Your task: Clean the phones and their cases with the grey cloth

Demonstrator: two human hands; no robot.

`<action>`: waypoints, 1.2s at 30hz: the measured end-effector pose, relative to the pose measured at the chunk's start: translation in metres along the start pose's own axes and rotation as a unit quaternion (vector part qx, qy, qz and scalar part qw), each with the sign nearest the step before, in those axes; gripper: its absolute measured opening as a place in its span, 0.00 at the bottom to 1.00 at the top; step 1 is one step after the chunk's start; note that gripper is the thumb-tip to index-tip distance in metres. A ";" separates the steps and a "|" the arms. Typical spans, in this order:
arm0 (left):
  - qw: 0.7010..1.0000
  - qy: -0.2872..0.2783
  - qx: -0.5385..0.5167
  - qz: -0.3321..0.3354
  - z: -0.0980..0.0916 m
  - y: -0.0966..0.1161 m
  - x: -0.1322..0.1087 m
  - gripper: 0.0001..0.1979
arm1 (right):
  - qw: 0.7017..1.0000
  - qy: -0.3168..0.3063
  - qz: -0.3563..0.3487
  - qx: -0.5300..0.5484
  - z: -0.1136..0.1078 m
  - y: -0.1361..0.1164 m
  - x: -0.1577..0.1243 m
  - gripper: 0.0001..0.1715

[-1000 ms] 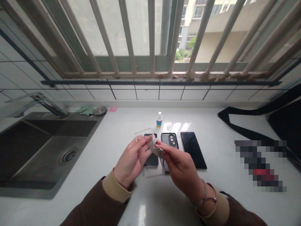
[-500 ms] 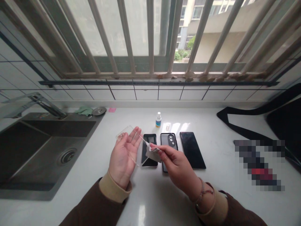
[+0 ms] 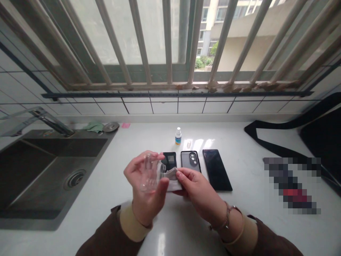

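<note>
Closed since the earlier frame: left hand curled around a clear phone case, right hand pinching a grey cloth against it, both above the table, just before a black phone.

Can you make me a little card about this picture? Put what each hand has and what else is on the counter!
left hand: holds a clear plastic phone case
right hand: fingers pinch a soft grey cloth against the case
phones: a black phone, partly hidden; a dark grey phone with round camera lenses; a long, shiny black phone
bottle: a small white bottle with a blue label
surface: a white counter with a steel sink
</note>
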State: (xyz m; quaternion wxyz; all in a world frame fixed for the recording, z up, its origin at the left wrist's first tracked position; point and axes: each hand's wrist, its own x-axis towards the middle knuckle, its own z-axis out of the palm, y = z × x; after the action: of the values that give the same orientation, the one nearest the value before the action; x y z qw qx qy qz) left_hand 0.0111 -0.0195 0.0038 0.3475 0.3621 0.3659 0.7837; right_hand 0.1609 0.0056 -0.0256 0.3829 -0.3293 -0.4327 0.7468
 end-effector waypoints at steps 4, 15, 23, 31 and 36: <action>0.998 -0.055 0.028 0.012 -0.003 -0.005 -0.005 0.38 | 0.998 -0.012 0.065 0.022 0.001 -0.002 -0.003 0.17; 0.917 -0.007 -0.143 -0.373 0.008 -0.006 0.013 0.29 | 0.915 0.200 -0.251 -0.243 -0.021 -0.014 -0.001 0.18; 0.902 0.140 -0.134 -0.385 0.004 -0.009 0.024 0.25 | 0.728 -0.126 -0.451 -0.500 0.000 -0.004 -0.012 0.23; 0.876 -0.011 -0.176 -0.448 0.007 -0.010 0.007 0.29 | 0.660 -0.077 -0.480 -0.572 -0.001 -0.007 -0.014 0.27; 0.855 -0.092 -0.176 -0.479 0.001 -0.016 -0.004 0.34 | 0.649 -0.014 -0.465 -0.601 -0.002 -0.007 -0.015 0.28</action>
State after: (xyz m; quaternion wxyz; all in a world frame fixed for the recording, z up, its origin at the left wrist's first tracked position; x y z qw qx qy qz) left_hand 0.0190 -0.0144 -0.0105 0.7701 0.1449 0.3167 0.5345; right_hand 0.1721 -0.0035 -0.0174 0.3921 -0.2325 -0.8886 0.0512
